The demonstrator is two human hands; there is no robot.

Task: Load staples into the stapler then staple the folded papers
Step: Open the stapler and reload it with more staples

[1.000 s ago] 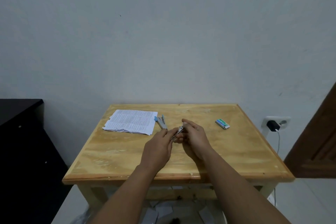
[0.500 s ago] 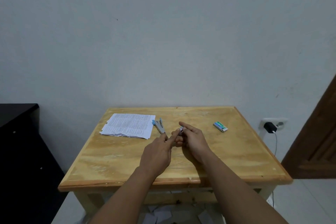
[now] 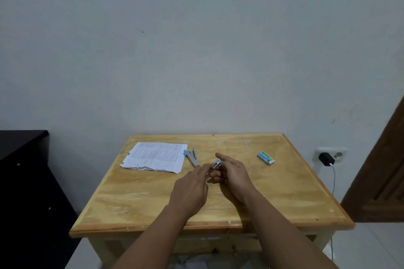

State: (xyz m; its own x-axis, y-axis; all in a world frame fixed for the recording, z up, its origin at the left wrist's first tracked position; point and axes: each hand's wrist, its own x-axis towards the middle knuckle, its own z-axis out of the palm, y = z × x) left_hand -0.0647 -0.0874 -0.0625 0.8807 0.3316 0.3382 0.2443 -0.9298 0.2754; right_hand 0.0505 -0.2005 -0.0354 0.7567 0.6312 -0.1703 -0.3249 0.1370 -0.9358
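Over the middle of the wooden table (image 3: 284,199) both hands meet on a small silver piece with a blue tip (image 3: 216,164); it looks like part of the stapler. My right hand (image 3: 232,173) grips it from the right with curled fingers. My left hand (image 3: 192,190) pinches its near end. Beside the papers lies a metal and blue stapler body (image 3: 192,157), opened in a V. The folded printed papers (image 3: 155,157) lie at the back left. A green staple box (image 3: 265,158) sits at the back right.
A black cabinet (image 3: 24,181) stands left of the table. At the right there is a wall socket with a black charger (image 3: 325,158) and its cable, and a brown door (image 3: 384,172). Scraps of paper lie on the floor under the table.
The view shifted slightly. My left fingers closed in on the near end of the silver piece; my right hand kept its grip in the same place.
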